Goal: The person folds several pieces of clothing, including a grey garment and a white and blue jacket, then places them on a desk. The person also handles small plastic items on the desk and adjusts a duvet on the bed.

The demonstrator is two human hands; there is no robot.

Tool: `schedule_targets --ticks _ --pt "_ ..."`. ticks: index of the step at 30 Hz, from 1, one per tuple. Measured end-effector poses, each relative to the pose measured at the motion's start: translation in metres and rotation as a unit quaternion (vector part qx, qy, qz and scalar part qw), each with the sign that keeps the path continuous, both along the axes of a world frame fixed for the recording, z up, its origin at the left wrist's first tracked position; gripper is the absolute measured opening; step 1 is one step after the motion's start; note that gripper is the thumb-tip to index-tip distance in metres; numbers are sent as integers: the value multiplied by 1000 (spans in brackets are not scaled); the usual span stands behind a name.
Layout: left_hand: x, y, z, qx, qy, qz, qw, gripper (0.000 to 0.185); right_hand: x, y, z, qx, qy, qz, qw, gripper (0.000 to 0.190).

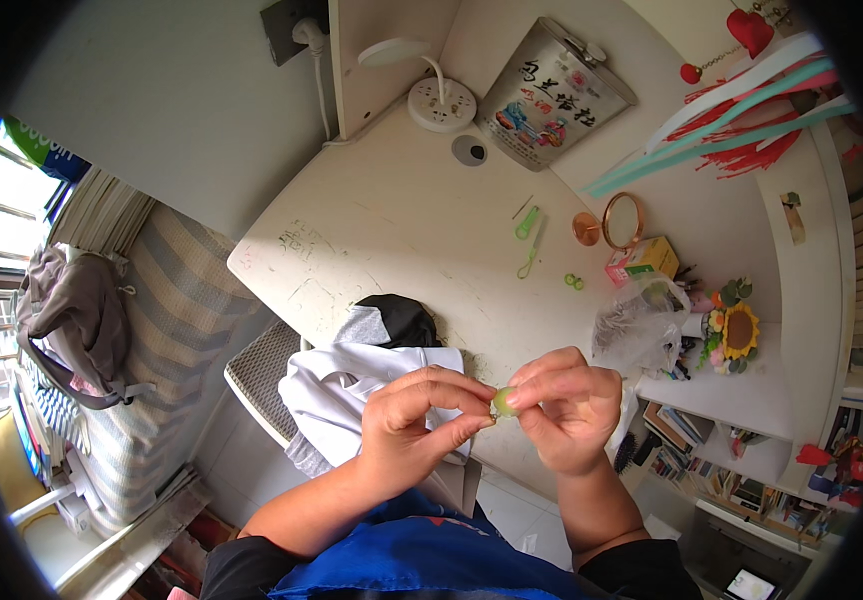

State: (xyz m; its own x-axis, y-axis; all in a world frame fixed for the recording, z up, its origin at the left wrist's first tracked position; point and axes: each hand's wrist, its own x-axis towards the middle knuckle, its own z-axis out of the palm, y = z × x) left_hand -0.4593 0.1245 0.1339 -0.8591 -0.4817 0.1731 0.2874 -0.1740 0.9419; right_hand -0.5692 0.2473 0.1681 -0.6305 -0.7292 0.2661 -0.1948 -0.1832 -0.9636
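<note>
In front of my chest, both hands meet over a small pale green round piece (505, 403), possibly plastic. My left hand (422, 424) pinches its left edge between thumb and fingertips. From the other side, my right hand (568, 414) grips it with thumb and fingers, which cover part of it. Below and to the left, a white garment (330, 390) lies over the chair and desk edge, beside a black and grey cloth (394, 321). Farther back on the desk (401, 217) are a green-handled pointed tool (527, 223), a green looped tool (527, 265) and small green round pieces (574, 281).
A white lamp (442, 105) and a large metal flask (551, 94) bearing writing stand at the back. On the right are a round mirror (623, 221), a box (643, 259), a clear plastic bag (641, 319) and an artificial sunflower (740, 332). A woven chair (263, 375) stands left.
</note>
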Motion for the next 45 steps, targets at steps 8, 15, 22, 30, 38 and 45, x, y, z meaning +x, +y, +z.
schedule_targets --ticks 8,15,22,30,38,45 --pt "1 -1 1 -15 -2 -4 1000 14 0 0 -8 -34 -30 19 999 29" --pt "0 -1 3 -37 -10 5 999 16 0 -1 -18 -70 -57 33 995 31" --pt "-2 2 -3 -59 -32 40 997 18 6 1 -30 -78 -136 18 988 41" --pt "-3 2 -2 122 -73 -13 990 13 15 6 -30 -33 -245 2 969 36" --pt "-4 -1 -1 279 -83 -69 954 11 18 4 -28 -9 -290 -20 957 33" --pt "-5 -2 -4 315 -84 -81 942 10 17 5 -32 -19 -305 -5 952 27"
